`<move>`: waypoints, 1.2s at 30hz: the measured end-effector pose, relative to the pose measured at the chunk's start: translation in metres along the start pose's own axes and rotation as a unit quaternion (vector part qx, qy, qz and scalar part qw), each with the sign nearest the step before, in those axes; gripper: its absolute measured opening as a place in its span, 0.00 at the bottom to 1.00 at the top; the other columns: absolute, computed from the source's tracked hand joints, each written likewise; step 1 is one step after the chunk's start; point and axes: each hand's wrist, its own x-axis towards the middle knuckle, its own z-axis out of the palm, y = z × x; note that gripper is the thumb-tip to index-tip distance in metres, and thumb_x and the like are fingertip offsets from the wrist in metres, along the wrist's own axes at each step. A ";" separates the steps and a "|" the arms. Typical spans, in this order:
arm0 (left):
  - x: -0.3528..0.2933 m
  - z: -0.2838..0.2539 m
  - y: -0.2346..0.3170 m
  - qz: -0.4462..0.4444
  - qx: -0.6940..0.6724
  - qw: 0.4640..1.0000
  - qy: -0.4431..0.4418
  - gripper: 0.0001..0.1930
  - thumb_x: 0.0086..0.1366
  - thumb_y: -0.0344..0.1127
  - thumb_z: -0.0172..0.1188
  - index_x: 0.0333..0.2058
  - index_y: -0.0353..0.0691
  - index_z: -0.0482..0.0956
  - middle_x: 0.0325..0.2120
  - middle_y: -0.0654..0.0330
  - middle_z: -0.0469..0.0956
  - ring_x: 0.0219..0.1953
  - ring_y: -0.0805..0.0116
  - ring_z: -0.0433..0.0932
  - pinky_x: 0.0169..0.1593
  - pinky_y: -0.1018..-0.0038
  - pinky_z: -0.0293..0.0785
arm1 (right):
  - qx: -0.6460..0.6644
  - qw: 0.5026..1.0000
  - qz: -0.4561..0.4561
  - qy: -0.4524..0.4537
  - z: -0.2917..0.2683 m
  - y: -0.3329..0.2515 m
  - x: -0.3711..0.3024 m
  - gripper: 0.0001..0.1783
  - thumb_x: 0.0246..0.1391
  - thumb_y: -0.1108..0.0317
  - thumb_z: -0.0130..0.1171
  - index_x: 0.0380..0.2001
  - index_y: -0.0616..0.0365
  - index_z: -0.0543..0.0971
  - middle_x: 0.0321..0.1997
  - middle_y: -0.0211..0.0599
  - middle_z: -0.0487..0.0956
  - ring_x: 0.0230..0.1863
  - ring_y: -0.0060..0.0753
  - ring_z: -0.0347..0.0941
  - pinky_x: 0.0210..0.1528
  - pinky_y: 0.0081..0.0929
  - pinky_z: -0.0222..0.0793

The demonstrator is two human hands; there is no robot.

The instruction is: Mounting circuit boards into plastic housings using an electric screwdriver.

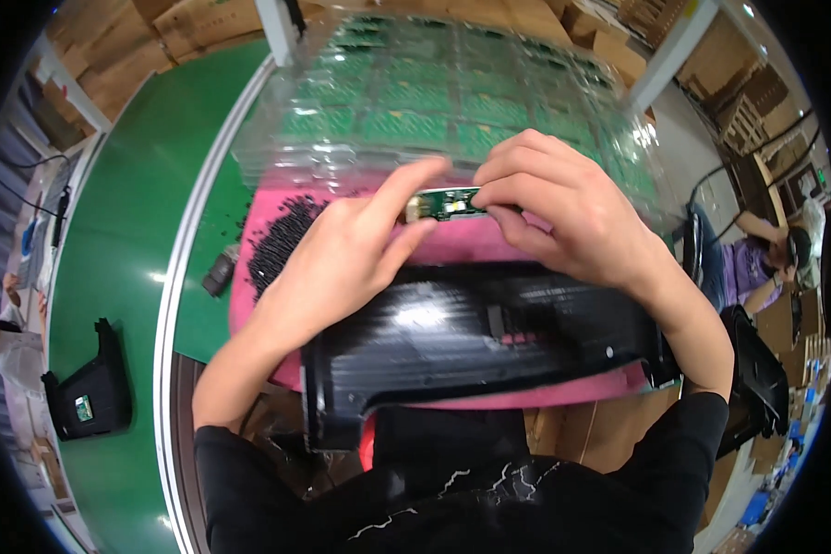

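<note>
A small green circuit board (454, 205) with a pale connector at its left end is held just above the pink mat (462, 242). My right hand (572, 208) pinches the board's right end between thumb and fingers. Around the connector end, the thumb and index finger of my left hand (342, 254) are spread apart; the index fingertip is slightly blurred. Below both hands lies a long black plastic housing (434, 323) with a small rectangular slot and openings. A heap of small black parts (282, 242) sits beside my left wrist.
Stacked clear plastic trays (388, 97) of green boards stand behind the mat. On the green table at left lies another black housing (102, 397) with a board on it. Small dark pieces (220, 272) rest near the metal rail (194, 212). Other people sit at both sides.
</note>
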 end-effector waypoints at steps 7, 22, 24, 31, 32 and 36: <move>0.001 0.042 0.039 -0.068 -0.286 0.955 -0.048 0.20 0.68 0.21 0.54 0.57 0.28 0.66 0.33 0.54 0.81 0.33 0.71 0.82 0.37 0.77 0.78 | -0.087 0.988 0.111 0.055 -0.032 -0.030 -0.084 0.35 0.32 0.84 0.72 0.51 0.62 0.76 0.51 0.45 0.78 0.50 0.48 0.76 0.52 0.35 0.75; 0.006 0.119 0.029 -0.041 -0.047 0.967 -0.248 0.27 0.47 0.33 0.76 0.47 0.37 0.77 0.26 0.59 0.79 0.24 0.68 0.77 0.29 0.74 0.75 | 0.183 0.915 0.360 -0.014 -0.001 -0.029 -0.210 0.30 0.36 0.70 0.75 0.47 0.60 0.78 0.55 0.39 0.75 0.57 0.46 0.70 0.59 0.38 0.66; 0.003 0.128 0.024 -0.019 -0.025 0.967 -0.254 0.27 0.47 0.36 0.76 0.46 0.39 0.76 0.22 0.60 0.76 0.21 0.66 0.74 0.27 0.71 0.72 | 0.185 0.912 0.365 -0.040 0.008 -0.024 -0.218 0.29 0.37 0.69 0.75 0.47 0.59 0.78 0.56 0.39 0.74 0.58 0.47 0.68 0.60 0.39 0.65; 0.008 0.133 0.021 -0.054 -0.003 0.960 -0.276 0.27 0.47 0.35 0.76 0.46 0.39 0.75 0.19 0.61 0.72 0.19 0.65 0.73 0.26 0.69 0.70 | 0.162 0.907 0.385 -0.051 0.018 -0.021 -0.221 0.30 0.38 0.69 0.74 0.49 0.59 0.78 0.56 0.39 0.73 0.59 0.47 0.66 0.61 0.39 0.64; 0.008 0.132 0.021 -0.059 -0.002 0.959 -0.279 0.27 0.47 0.35 0.75 0.46 0.39 0.75 0.19 0.61 0.71 0.19 0.64 0.73 0.26 0.69 0.70 | 0.161 0.908 0.384 -0.053 0.019 -0.022 -0.220 0.30 0.38 0.70 0.74 0.49 0.59 0.78 0.56 0.39 0.74 0.59 0.47 0.66 0.61 0.39 0.64; 0.007 0.126 0.022 -0.067 0.009 0.955 -0.288 0.27 0.48 0.34 0.74 0.47 0.38 0.75 0.20 0.60 0.72 0.22 0.61 0.75 0.28 0.67 0.71 | 0.149 0.911 0.381 -0.059 0.018 -0.024 -0.213 0.30 0.37 0.71 0.74 0.49 0.60 0.78 0.55 0.39 0.74 0.58 0.47 0.67 0.61 0.39 0.64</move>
